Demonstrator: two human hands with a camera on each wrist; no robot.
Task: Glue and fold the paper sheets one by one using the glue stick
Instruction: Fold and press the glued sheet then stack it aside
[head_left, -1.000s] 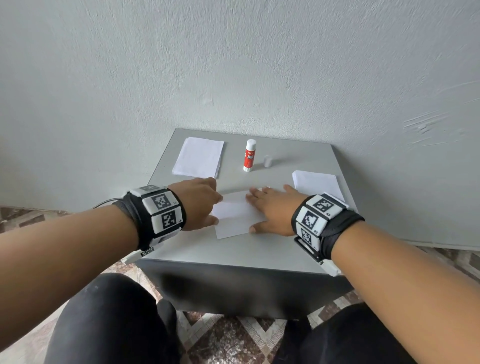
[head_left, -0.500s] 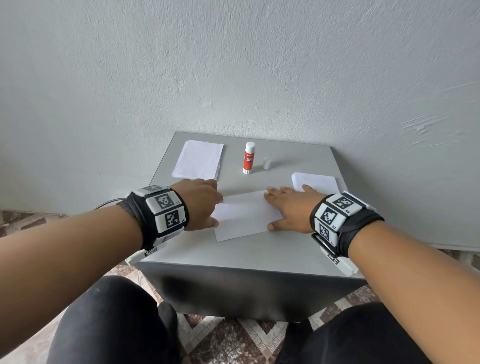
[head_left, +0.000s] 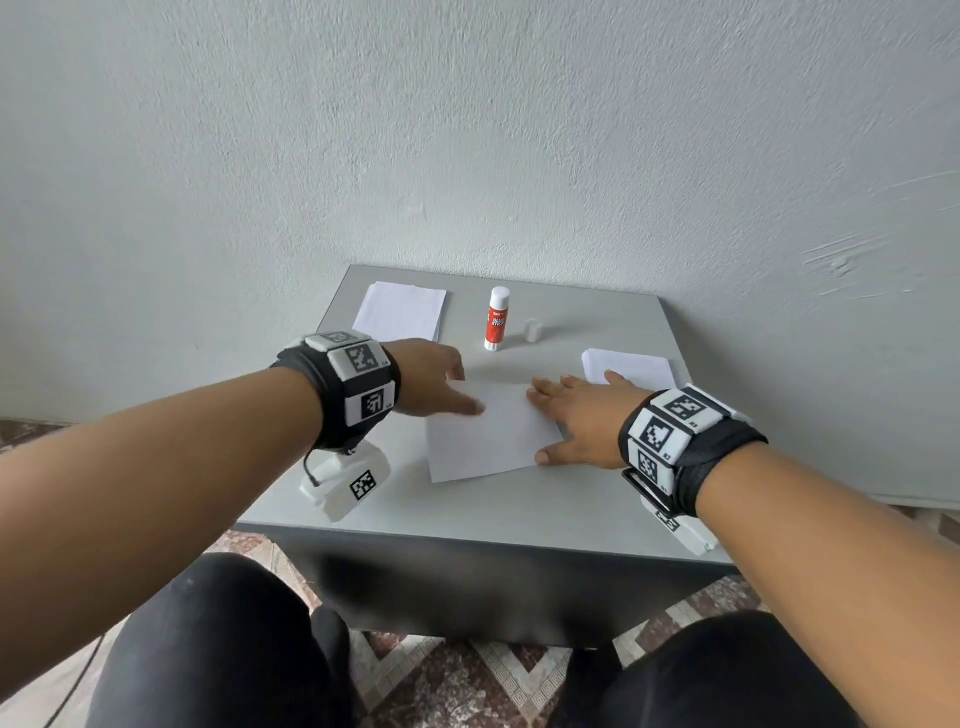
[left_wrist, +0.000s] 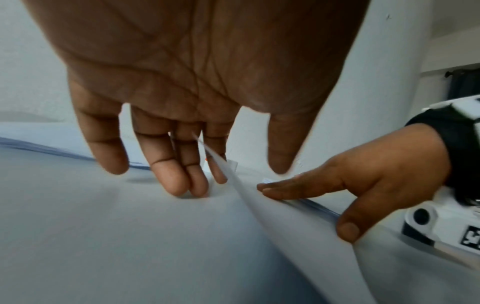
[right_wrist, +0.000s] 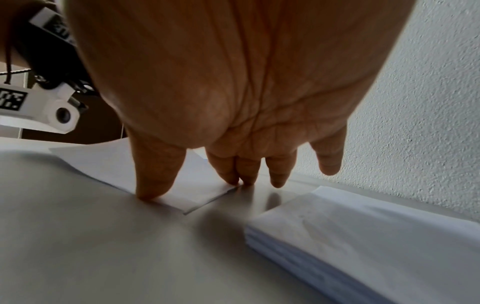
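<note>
Looks like a plain home room from my feed: rough painted wall (head_left: 467, 130), patterned floor tiles (head_left: 498, 675), small grey table (head_left: 467, 509) pushed against the wall.

The folded white sheet (head_left: 491, 431) lies flat on the grey table (head_left: 519, 499), skewed a little, its left edge lifted off the surface. Behind it stands the glue stick (head_left: 496, 318) — upright, red label, white top — with its small translucent cap (head_left: 533, 330) just beside it. Left of the glue stick lies a flat stack of white sheets (head_left: 401, 310); right of it, nearer the table's edge, lies a thicker pile of folded sheets (head_left: 631, 366).
</note>
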